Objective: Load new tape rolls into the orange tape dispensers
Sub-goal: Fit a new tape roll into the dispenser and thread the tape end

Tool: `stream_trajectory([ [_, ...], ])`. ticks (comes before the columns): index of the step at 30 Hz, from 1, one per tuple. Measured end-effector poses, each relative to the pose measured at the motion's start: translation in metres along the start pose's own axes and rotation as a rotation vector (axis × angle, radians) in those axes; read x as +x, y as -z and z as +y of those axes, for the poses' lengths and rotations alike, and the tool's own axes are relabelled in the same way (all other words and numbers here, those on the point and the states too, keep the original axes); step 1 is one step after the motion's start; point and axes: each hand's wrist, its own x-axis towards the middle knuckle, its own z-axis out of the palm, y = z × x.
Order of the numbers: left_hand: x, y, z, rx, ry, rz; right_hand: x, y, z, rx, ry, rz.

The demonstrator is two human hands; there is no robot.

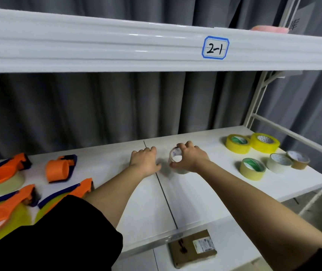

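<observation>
Fingers first: from your head camera, your right hand (190, 158) curls its fingers (181, 146) and thumb round a clear tape roll (176, 160), which sits on the white surface (205, 192) just right of the dark seam (166, 196) that splits it. Your left hand (144, 160) lies just left of that seam, palm down, its fingers relaxed and resting on the surface, holding nothing. The two hands are near each other, with the seam between them.

Well to the right of the seam you have five spare rolls: two bright yellow rolls (238, 143) (264, 142) side by side at the back, then a pale yellow roll (252, 168), a whitish roll (279, 163) and a brown roll (298, 159) in a row nearer you.

Well to the left of the seam lie the orange tape dispensers with blue trim: one at the far left already on a pale roll (4, 173), one empty, lying on its side (60, 169), and two nearer you on yellow rolls (5, 210) (68, 196), partly hidden by your black sleeve (58, 235).

Below the seam's near end, a brown cardboard parcel (192, 246) with a printed label lies on a lower level. Above the seam, the upper shelf beam carries a blue-edged tag (215, 47) reading "2-1".
</observation>
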Motion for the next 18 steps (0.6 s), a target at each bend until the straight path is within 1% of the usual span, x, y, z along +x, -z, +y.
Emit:
stream_trajectory([
  [4, 0.017, 0.002, 0.023, 0.019, -0.022, -0.019, 0.007, 0.004, 0.03, 0.02, -0.035, 0.008],
  [9, 0.041, -0.003, 0.063, 0.06, -0.034, -0.04, 0.022, 0.008, 0.085, 0.042, -0.04, 0.004],
  [14, 0.077, -0.016, 0.122, 0.063, 0.016, -0.038, 0.048, 0.012, 0.15, 0.057, -0.003, 0.016],
  [18, 0.104, -0.029, 0.178, 0.033, 0.081, -0.054, 0.07, 0.016, 0.209, 0.035, 0.051, -0.036],
])
